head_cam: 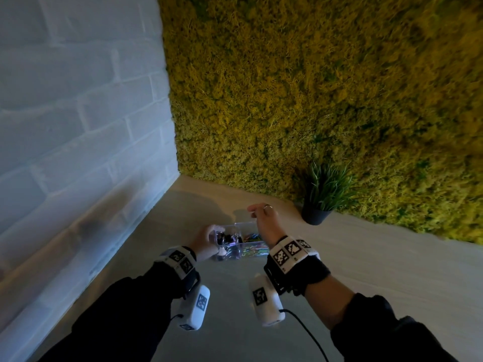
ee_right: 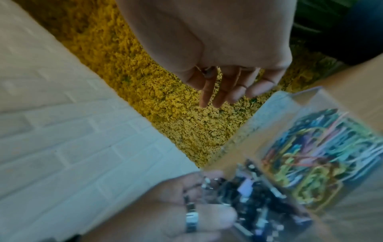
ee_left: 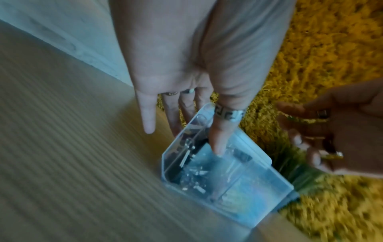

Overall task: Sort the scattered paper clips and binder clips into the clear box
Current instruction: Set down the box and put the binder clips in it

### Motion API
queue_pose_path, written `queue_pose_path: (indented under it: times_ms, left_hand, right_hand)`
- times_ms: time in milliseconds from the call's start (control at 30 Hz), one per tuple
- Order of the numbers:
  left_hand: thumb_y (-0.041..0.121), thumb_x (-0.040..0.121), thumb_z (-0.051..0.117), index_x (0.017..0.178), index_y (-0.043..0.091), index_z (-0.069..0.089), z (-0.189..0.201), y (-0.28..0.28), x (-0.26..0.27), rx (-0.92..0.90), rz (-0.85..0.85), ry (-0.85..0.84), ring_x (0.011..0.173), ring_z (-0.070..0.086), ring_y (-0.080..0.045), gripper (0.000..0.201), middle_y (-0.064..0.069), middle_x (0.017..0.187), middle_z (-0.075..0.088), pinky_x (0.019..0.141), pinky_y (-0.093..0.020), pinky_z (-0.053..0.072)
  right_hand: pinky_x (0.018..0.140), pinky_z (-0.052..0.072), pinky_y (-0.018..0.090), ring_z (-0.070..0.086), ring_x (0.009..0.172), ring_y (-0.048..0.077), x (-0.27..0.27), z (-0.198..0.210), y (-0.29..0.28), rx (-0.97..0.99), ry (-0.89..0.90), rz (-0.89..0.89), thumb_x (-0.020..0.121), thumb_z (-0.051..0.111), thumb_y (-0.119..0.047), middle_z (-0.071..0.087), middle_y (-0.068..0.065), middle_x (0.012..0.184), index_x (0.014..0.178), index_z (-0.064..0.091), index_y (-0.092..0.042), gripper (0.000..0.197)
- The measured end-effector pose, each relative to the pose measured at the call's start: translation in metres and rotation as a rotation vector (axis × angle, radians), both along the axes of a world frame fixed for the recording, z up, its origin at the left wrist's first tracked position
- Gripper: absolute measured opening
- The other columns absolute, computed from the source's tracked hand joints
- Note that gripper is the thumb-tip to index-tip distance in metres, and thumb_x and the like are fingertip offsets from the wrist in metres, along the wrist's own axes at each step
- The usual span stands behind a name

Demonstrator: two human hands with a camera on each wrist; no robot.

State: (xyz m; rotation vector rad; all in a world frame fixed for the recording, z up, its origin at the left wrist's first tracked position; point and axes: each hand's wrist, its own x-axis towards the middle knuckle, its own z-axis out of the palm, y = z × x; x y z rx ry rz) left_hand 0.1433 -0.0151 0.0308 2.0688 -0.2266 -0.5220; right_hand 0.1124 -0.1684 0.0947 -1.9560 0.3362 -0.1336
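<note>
White painted brick wall (head_cam: pixel 73 121) along the left, meeting the light wood-grain table (head_cam: pixel 392 270) at its base. Left hand (head_cam: pixel 206 242) at the left end of the clear box (head_cam: pixel 254 227) — thumb laid over the rim into the box in the left wrist view, other fingers (ee_left: pixel 148 117) straight down the outer wall, so clamped on the box end. Rings on thumb and fingers. Black binder clips (head_cam: pixel 230 239) with silver handles heaped in the left compartment, right under that thumb; divider wall, then coloured paper clips (head_cam: pixel 254 237) in the right compartment. Box apparently tilted in the left wrist view, blurred; hard to tell whether lifted. Right hand (head_cam: pixel 265 218) above the box's far right part, not touching it — fingers (ee_right: pixel 221 91) hanging loose and slightly apart, nothing seen in them. Ring on one finger. Right wrist and its marker band covering the near right corner of the box from the head view. Further right, a black pot with a grass plant (head_cam: pixel 324 197) near the box, against the yellow-green moss wall (head_cam: pixel 313 87). Black cable (head_cam: pixel 305 333) trailing from the right wrist unit.
</note>
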Motion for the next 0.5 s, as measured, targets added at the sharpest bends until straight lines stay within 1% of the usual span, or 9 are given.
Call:
queue_pose_path:
  times_ms: [33, 67, 133, 200, 233, 300, 367, 433, 500]
  left_hand:
    - [-0.001, 0.070, 0.068, 0.130, 0.013, 0.044, -0.001, 0.002, -0.006, 0.030, 0.014, -0.071, 0.105, 0.050, -0.020, 0.067, -0.011, 0.131, 0.049, 0.080, -0.026, 0.044]
    - [0.000, 0.072, 0.068, 0.132, 0.014, 0.042, -0.003, 0.003, -0.011, 0.081, 0.047, -0.188, 0.108, 0.050, -0.021, 0.066, -0.008, 0.130, 0.047, 0.084, -0.027, 0.042]
    - [0.009, 0.073, 0.071, 0.126, 0.012, 0.049, -0.004, 0.006, -0.022, 0.188, 0.102, -0.470, 0.110, 0.051, -0.025, 0.058, -0.009, 0.124, 0.048, 0.089, -0.026, 0.037]
    - [0.024, 0.076, 0.072, 0.116, 0.015, 0.057, -0.001, 0.007, -0.030, 0.293, 0.105, -0.611, 0.111, 0.053, -0.024, 0.043, -0.005, 0.119, 0.055, 0.092, -0.030, 0.034]
    - [0.031, 0.078, 0.070, 0.111, 0.018, 0.061, -0.001, 0.006, -0.032, 0.332, 0.117, -0.629, 0.110, 0.055, -0.022, 0.036, -0.001, 0.115, 0.059, 0.093, -0.031, 0.031]
    - [0.040, 0.081, 0.063, 0.099, 0.028, 0.069, -0.001, 0.004, -0.032, 0.353, 0.168, -0.644, 0.107, 0.058, -0.017, 0.022, 0.008, 0.104, 0.068, 0.088, -0.030, 0.022]
    - [0.047, 0.082, 0.055, 0.091, 0.034, 0.072, 0.002, -0.001, -0.033, 0.400, 0.159, -0.681, 0.105, 0.061, -0.017, 0.023, 0.011, 0.097, 0.073, 0.085, -0.032, 0.018]
    - [0.055, 0.084, 0.045, 0.098, 0.040, 0.069, 0.003, -0.008, -0.034, 0.530, 0.039, -0.657, 0.116, 0.053, -0.019, 0.032, 0.010, 0.107, 0.069, 0.089, -0.036, 0.014]
    - [0.069, 0.080, 0.029, 0.110, 0.047, 0.061, 0.004, -0.010, -0.035, 0.627, -0.059, -0.580, 0.124, 0.041, -0.020, 0.049, 0.011, 0.122, 0.055, 0.096, -0.041, 0.014]
  right_hand:
    - [0.089, 0.041, 0.036, 0.051, 0.094, 0.020, -0.002, -0.006, -0.001, -0.108, -0.007, -0.002, 0.096, 0.033, -0.014, 0.055, -0.001, 0.091, 0.073, 0.057, -0.030, 0.037]
    - [0.096, 0.037, 0.040, 0.047, 0.104, 0.021, -0.006, -0.011, -0.004, -0.229, 0.030, 0.004, 0.095, 0.034, -0.018, 0.054, 0.000, 0.103, 0.079, 0.060, -0.031, 0.033]
    - [0.103, 0.030, 0.042, 0.036, 0.117, 0.019, -0.016, -0.016, -0.010, -0.437, 0.125, 0.005, 0.092, 0.040, -0.023, 0.043, -0.003, 0.120, 0.102, 0.062, -0.030, 0.025]
    - [0.106, 0.024, 0.041, 0.031, 0.123, 0.019, -0.023, -0.020, -0.018, -0.530, 0.155, -0.006, 0.089, 0.046, -0.025, 0.035, -0.003, 0.129, 0.115, 0.056, -0.029, 0.028]
    - [0.108, 0.022, 0.042, 0.030, 0.126, 0.021, -0.026, -0.022, -0.021, -0.540, 0.167, -0.013, 0.089, 0.048, -0.025, 0.031, -0.002, 0.132, 0.119, 0.052, -0.029, 0.031]
    - [0.109, 0.023, 0.043, 0.031, 0.129, 0.024, -0.028, -0.028, -0.026, -0.533, 0.216, 0.015, 0.088, 0.051, -0.027, 0.026, 0.000, 0.138, 0.127, 0.045, -0.027, 0.039]
    - [0.109, 0.027, 0.042, 0.032, 0.130, 0.025, -0.030, -0.036, -0.026, -0.505, 0.275, 0.066, 0.088, 0.053, -0.030, 0.025, 0.001, 0.140, 0.132, 0.041, -0.023, 0.046]
    - [0.110, 0.031, 0.040, 0.036, 0.129, 0.026, -0.033, -0.041, -0.025, -0.494, 0.282, 0.106, 0.089, 0.053, -0.031, 0.024, 0.003, 0.141, 0.134, 0.039, -0.019, 0.049]
    - [0.111, 0.032, 0.040, 0.038, 0.128, 0.028, -0.034, -0.046, -0.025, -0.469, 0.264, 0.130, 0.090, 0.053, -0.029, 0.023, 0.006, 0.143, 0.137, 0.037, -0.013, 0.052]
